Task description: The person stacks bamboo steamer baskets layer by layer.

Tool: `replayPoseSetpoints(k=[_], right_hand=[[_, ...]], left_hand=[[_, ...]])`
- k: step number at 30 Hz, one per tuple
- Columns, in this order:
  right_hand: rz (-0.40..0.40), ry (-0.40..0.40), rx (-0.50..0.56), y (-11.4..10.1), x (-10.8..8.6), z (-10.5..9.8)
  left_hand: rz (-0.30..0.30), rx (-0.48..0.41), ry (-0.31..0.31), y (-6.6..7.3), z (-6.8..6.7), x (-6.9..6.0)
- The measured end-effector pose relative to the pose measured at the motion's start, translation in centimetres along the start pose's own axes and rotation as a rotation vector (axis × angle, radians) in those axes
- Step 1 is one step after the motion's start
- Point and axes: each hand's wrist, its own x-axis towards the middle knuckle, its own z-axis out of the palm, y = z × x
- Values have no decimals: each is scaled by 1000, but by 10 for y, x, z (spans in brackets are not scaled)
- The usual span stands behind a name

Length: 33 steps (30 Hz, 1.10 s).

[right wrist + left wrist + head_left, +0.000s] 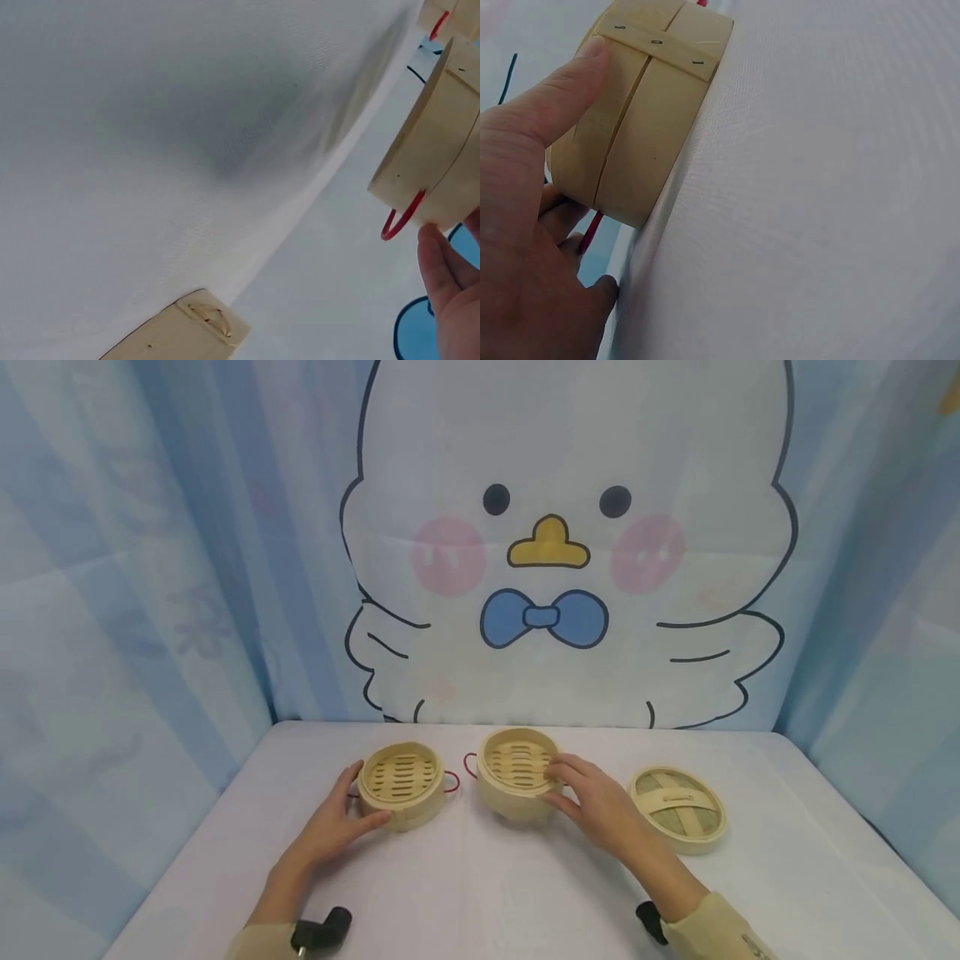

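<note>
At the left stands a round bamboo steamer basket (405,777) with a slatted bottom and red cord loops. My left hand (330,827) grips its left side, the thumb (574,86) pressed to the near wall beside a stapled joint. A second steamer basket (517,806), also slatted with red loops, is held by my right hand (596,802) at its right side. In the right wrist view this basket (435,142) hangs tilted above the tabletop, its shadow below. Part of the right fingers falls outside that view.
A bamboo steamer lid (678,810) with a crossing strap handle lies on the table right of my right hand. White cloth covers the table (480,893). Behind it hangs a curtain (555,677) with a cartoon bird; striped curtains (112,652) flank the sides.
</note>
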Motion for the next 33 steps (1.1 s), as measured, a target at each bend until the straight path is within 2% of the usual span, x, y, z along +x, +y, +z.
replayPoseSetpoints(k=[6,14,23,33], right_hand=[[12,5,7,-9,10,-1],[-22,76,-2,-24,30,5],[12,56,30,-54,61,13],[-2,45,69,-79,88,33]], left_hand=[[5,2,6,1,-1,-1],[-9,12,7,2,-2,-2],[-11,2,5,4,-1,-2],[-7,-11,22,6,-3,-4]])
